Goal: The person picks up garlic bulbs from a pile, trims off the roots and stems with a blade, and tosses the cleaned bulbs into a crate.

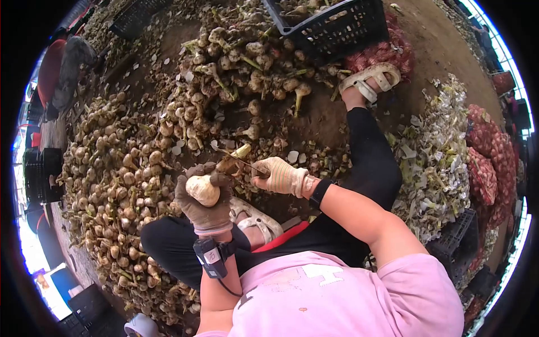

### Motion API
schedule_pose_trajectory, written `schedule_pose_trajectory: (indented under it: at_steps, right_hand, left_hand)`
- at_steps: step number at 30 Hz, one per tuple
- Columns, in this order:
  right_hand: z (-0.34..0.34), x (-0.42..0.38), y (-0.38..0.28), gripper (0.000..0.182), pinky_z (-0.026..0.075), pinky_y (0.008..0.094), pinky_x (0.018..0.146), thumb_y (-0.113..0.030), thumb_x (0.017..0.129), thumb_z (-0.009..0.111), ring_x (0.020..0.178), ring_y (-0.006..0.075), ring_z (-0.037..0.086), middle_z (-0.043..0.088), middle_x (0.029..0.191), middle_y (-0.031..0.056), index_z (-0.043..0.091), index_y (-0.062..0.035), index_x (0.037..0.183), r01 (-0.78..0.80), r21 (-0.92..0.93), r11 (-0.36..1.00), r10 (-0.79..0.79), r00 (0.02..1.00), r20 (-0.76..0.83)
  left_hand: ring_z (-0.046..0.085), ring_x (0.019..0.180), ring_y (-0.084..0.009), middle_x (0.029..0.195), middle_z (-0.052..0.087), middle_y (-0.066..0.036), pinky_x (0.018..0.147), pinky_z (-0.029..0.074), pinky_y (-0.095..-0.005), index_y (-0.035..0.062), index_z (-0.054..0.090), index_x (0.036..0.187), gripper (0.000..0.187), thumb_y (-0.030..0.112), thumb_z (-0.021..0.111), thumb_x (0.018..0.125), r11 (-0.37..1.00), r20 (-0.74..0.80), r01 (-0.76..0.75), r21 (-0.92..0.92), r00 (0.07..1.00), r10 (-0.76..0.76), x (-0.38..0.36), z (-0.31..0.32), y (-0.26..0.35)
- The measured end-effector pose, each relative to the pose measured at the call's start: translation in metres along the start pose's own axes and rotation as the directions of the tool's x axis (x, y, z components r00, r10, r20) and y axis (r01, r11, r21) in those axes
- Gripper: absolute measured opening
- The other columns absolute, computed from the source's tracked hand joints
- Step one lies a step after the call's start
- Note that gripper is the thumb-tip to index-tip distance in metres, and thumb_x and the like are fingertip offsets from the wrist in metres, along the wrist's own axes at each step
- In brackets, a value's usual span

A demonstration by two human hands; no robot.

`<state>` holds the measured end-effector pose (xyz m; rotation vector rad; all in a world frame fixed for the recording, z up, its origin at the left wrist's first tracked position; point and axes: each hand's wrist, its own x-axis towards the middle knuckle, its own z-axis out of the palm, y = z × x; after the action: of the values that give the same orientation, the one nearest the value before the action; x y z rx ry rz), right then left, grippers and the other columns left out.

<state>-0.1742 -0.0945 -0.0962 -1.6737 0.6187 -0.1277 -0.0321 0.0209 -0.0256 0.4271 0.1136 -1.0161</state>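
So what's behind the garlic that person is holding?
Behind the garlic bulb is the left hand, in a dirty glove. You can see some glove around the bulb, but the bit right behind it is covered, so I can't see that part.

Shirt [337, 297] was coloured pink, printed in white; leggings [373, 151], black. Right glove [282, 177] was striped on cream; left glove [206, 214], stained grey-brown. Bulb [202, 191] was tinged cream, net bags [494, 151] coloured red.

"What sort of place are you in?"

"You're in a garlic sorting or packing area: garlic bulbs [128, 178] heaped on a dirt floor [435, 48], a black plastic crate [337, 28] at the far side, filled red mesh sacks [494, 163] to the right."
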Motion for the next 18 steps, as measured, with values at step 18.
schedule_pose_trajectory:
  at_steps: [18]
  right_hand:
    - [-0.041,0.011,-0.011,0.015,0.048,0.031,0.06,-0.016,0.075,0.062,0.061,0.0196,0.058,0.061,0.069,0.0052,0.061,-0.0035,0.084,-0.276,0.307,0.911,0.335,0.929,-0.158]
  left_hand:
    - [0.052,0.106,-0.0315,0.127,0.042,-0.025,0.086,0.049,-0.0449,-0.0044,0.033,0.13,0.065,0.031,0.056,0.081,0.795,-0.011,-0.6,0.09,0.797,0.604,0.006,0.059,0.291]
